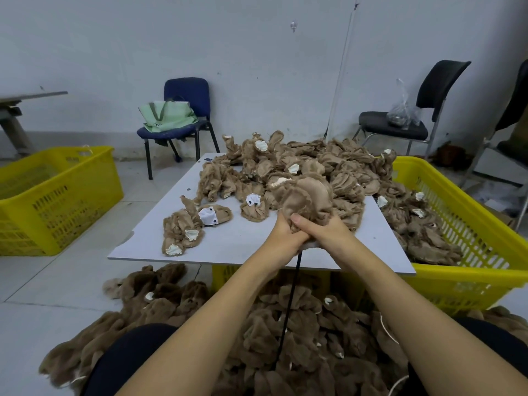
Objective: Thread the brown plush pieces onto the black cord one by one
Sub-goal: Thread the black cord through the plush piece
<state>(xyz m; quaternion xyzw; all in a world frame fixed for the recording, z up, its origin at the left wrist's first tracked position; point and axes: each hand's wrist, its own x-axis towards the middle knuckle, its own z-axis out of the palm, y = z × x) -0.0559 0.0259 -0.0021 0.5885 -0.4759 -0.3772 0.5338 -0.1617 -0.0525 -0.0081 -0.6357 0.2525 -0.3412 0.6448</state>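
No brand, label or legible writing anywhere; faint marks on the green bag (167, 115) too small to read.

Both hands bunched together over the near edge of the grey board (228, 241), clamped on one brown plush piece (304, 198). Left hand (283, 234) curled under the bundle, right hand (323, 232) wrapped over it with the thumb pressed into the fabric. Fingertips mostly buried in plush, so the exact pinch hard to make out. Black cord (291, 295) dropping from between the hands, off the board's near edge, down into the heap of threaded pieces (300, 338) on the floor; upper end hidden inside the grip, lower end lost among the fur.

Loose plush pieces (300, 161) piled across the far right corner of the board, spilling toward the right yellow basket (471, 224); too tangled to count. A smaller cluster (185, 227) near the left edge, plus one with a white, black-dotted patch (251, 207) at the middle.

Two yellow baskets: the second (57, 195) on the floor at left, cut off by the frame. Part of a third yellow shape under the board, mostly hidden. Two chairs by the wall: a blue chair (185, 92) carrying the green bag, a black chair (440, 81) with a clear plastic bag (403, 110) on its seat. A table corner cut off at far left.
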